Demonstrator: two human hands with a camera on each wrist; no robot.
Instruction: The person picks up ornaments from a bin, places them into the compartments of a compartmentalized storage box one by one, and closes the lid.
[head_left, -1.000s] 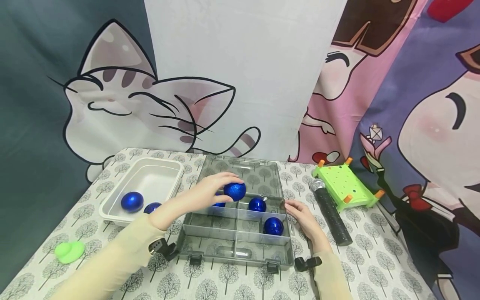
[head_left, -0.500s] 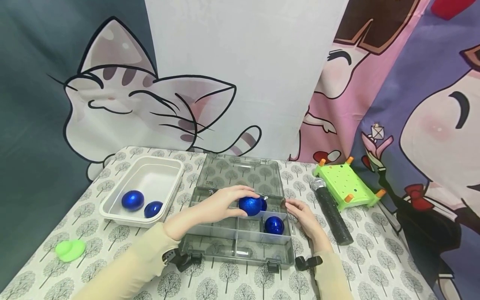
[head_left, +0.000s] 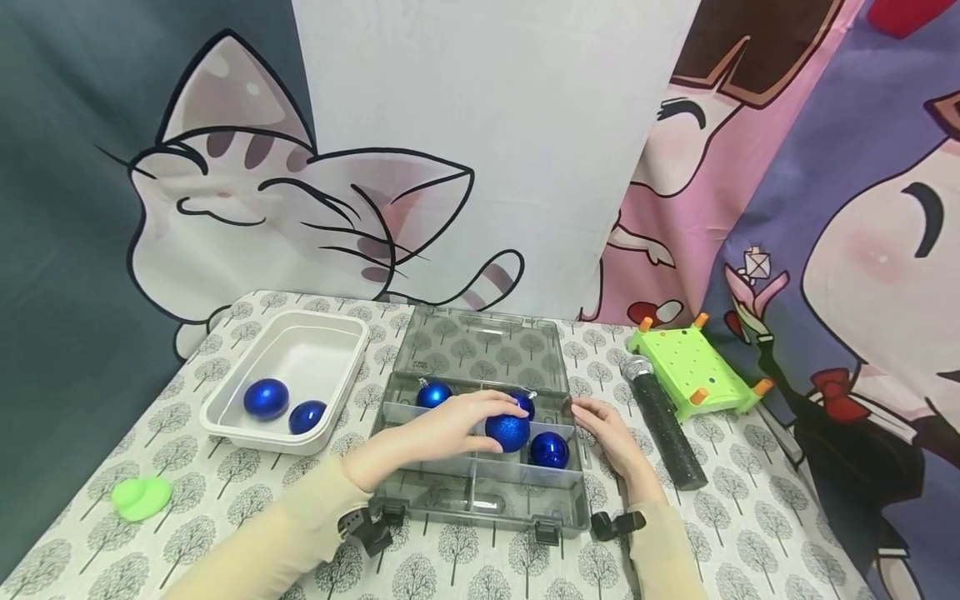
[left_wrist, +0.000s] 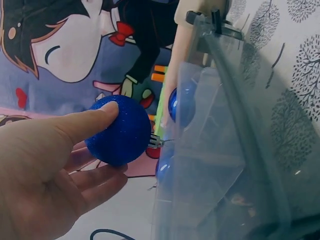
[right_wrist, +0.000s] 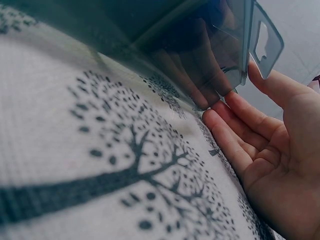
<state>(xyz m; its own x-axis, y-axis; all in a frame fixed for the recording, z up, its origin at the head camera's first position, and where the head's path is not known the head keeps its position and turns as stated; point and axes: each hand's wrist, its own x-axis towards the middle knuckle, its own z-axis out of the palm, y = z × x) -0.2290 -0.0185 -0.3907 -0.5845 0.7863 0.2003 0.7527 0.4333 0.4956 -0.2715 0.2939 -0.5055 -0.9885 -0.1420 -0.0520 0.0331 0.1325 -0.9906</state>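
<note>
My left hand (head_left: pixel 457 429) pinches a glittery blue Christmas ball (left_wrist: pixel 125 131) between thumb and fingers, its silver cap pointing away from the palm. In the head view the ball is over the right middle part of a see-through grey divided box (head_left: pixel 427 496), whose lid (head_left: pixel 480 346) lies back. Inside the box are a blue ball (head_left: pixel 434 394) at back left, another blue ball (head_left: pixel 525 407) at back right, partly hidden, and a shiny blue ball (head_left: pixel 549 450) in the middle row at right. My right hand (head_left: pixel 611 433) rests its extended fingertips (right_wrist: pixel 212 117) against the box's right side.
On the left stands a white tray (head_left: pixel 341 358) with two blue balls (head_left: pixel 266 399) in it. A green rubber duck (head_left: pixel 141 498) sits at front left. To the right lie a black microphone (head_left: pixel 667 433) and an upturned green toy stool (head_left: pixel 693 371) with orange feet.
My left hand has carried the glittery ball rightward, then down and toward me, from over the box's back row to its middle row. The right hand stays at the box's side.
</note>
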